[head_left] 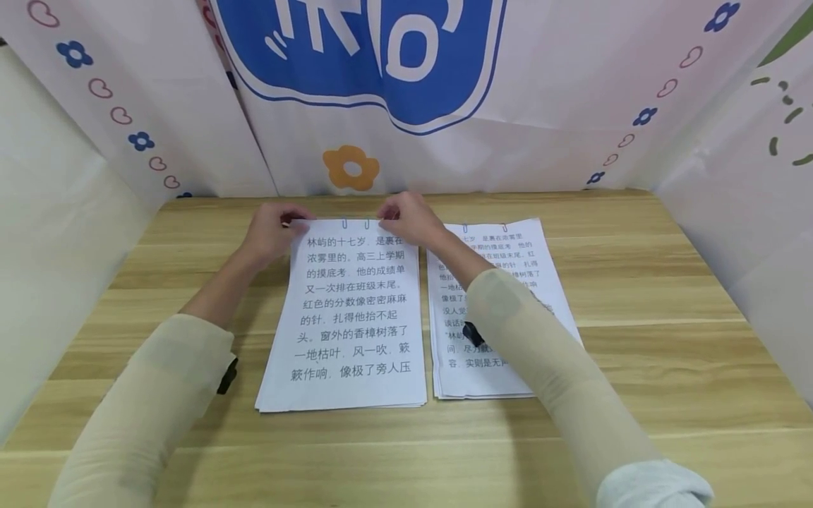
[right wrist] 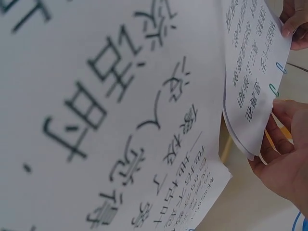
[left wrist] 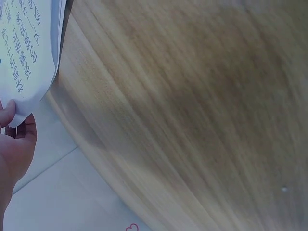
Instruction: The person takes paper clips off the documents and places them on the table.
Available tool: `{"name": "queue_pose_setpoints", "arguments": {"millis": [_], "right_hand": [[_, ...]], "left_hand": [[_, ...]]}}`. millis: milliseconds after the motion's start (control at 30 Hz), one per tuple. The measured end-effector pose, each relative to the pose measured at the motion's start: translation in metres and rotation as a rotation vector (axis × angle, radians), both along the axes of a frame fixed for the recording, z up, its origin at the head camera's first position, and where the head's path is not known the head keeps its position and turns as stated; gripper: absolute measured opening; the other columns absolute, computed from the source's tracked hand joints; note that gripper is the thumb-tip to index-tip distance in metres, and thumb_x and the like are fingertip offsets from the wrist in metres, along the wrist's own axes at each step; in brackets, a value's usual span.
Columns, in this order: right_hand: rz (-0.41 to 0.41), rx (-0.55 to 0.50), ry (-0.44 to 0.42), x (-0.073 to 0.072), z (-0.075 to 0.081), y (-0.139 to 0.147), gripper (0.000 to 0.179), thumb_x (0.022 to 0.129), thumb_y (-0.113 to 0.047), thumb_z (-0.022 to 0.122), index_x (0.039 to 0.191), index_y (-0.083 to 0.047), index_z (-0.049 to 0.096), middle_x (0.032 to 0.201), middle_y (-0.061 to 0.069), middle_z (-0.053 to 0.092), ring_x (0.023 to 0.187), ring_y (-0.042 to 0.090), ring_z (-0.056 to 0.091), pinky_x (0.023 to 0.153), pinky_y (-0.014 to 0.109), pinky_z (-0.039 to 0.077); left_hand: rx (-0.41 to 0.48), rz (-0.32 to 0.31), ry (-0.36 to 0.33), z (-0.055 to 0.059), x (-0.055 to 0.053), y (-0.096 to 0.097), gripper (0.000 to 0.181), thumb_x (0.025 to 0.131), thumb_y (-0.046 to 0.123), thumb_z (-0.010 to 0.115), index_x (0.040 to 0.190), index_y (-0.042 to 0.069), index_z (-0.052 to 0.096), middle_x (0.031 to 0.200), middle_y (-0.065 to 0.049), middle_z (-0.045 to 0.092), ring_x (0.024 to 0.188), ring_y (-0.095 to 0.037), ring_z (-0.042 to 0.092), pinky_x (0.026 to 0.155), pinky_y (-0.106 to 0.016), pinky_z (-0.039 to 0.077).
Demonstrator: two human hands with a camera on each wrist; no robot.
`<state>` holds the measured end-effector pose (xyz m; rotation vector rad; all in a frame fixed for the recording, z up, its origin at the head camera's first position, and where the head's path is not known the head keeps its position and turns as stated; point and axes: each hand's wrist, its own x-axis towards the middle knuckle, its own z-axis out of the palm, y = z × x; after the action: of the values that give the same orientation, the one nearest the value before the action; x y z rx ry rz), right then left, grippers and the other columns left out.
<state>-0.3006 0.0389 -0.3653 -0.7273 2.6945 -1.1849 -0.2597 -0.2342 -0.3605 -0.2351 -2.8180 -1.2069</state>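
Note:
A stack of printed paper sheets [head_left: 352,391] lies on the left, with two paper clips [head_left: 366,224] on its top edge. My left hand [head_left: 272,231] pinches its top left corner, thumb over the print in the left wrist view. At the top right corner my right hand [head_left: 411,219] grips the same stack between thumb and fingers. In the right wrist view the clips [right wrist: 273,90], one green and one blue, sit between both hands. That end of the paper bends upward there. A second clipped stack of printed sheets [head_left: 470,384] lies beside it, partly hidden under my right forearm.
Both stacks lie on a wood-grain table [head_left: 356,458]. A white printed backdrop [head_left: 540,155] rises behind the table's far edge, with white side panels left and right. Dark straps [head_left: 226,376] show at the wrists of the pale sleeves.

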Motion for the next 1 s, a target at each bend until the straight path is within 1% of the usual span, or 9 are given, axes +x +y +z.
{"name": "queue_pose_setpoints", "arguments": {"millis": [133, 367, 500, 633, 767, 1000], "right_hand": [[0.011, 0.006, 0.015, -0.001, 0.001, -0.004, 0.020, 0.099, -0.009, 0.070, 0.116, 0.000, 0.073, 0.103, 0.009, 0.071, 0.096, 0.019, 0.064, 0.087, 0.026, 0.053], [0.045, -0.010, 0.052, -0.002, 0.005, -0.017, 0.018, 0.100, -0.008, 0.068, 0.113, 0.001, 0.075, 0.102, 0.009, 0.072, 0.095, 0.020, 0.064, 0.085, 0.027, 0.053], [0.047, -0.017, 0.042, -0.002, 0.005, -0.025, 0.017, 0.101, -0.009, 0.067, 0.113, 0.000, 0.075, 0.104, 0.009, 0.072, 0.095, 0.019, 0.065, 0.085, 0.026, 0.053], [0.051, -0.021, 0.030, -0.001, 0.005, -0.032, 0.017, 0.101, -0.009, 0.066, 0.114, -0.001, 0.075, 0.106, 0.009, 0.072, 0.097, 0.019, 0.064, 0.087, 0.026, 0.052], [0.067, -0.013, 0.039, -0.001, 0.008, -0.038, 0.018, 0.102, -0.007, 0.064, 0.115, -0.001, 0.075, 0.109, 0.010, 0.073, 0.099, 0.019, 0.065, 0.090, 0.025, 0.052], [0.063, -0.018, 0.050, -0.003, 0.007, -0.045, 0.017, 0.102, -0.006, 0.064, 0.114, -0.003, 0.076, 0.109, 0.009, 0.073, 0.096, 0.018, 0.065, 0.087, 0.023, 0.052]], "left_hand": [[0.005, 0.001, 0.006, 0.000, 0.000, 0.000, 0.020, 0.098, -0.011, 0.059, 0.114, -0.009, 0.070, 0.116, -0.029, 0.068, 0.100, -0.034, 0.061, 0.074, -0.019, 0.045], [0.030, -0.014, 0.045, 0.000, 0.000, -0.001, 0.019, 0.097, -0.013, 0.059, 0.112, -0.011, 0.071, 0.113, -0.031, 0.069, 0.097, -0.035, 0.062, 0.070, -0.015, 0.044], [0.041, -0.026, 0.058, -0.002, 0.000, -0.002, 0.019, 0.098, -0.013, 0.058, 0.112, -0.011, 0.071, 0.115, -0.031, 0.069, 0.099, -0.037, 0.063, 0.072, -0.014, 0.044], [0.042, -0.020, 0.054, -0.002, 0.000, -0.002, 0.019, 0.098, -0.012, 0.058, 0.113, -0.011, 0.071, 0.115, -0.031, 0.068, 0.100, -0.038, 0.063, 0.072, -0.014, 0.045], [0.053, -0.017, 0.061, -0.003, 0.000, -0.003, 0.019, 0.097, -0.013, 0.059, 0.112, -0.011, 0.071, 0.114, -0.031, 0.069, 0.097, -0.037, 0.063, 0.071, -0.014, 0.046], [0.054, -0.008, 0.066, -0.002, 0.000, -0.003, 0.019, 0.097, -0.013, 0.059, 0.111, -0.011, 0.071, 0.114, -0.031, 0.069, 0.096, -0.036, 0.063, 0.070, -0.014, 0.046]]}}
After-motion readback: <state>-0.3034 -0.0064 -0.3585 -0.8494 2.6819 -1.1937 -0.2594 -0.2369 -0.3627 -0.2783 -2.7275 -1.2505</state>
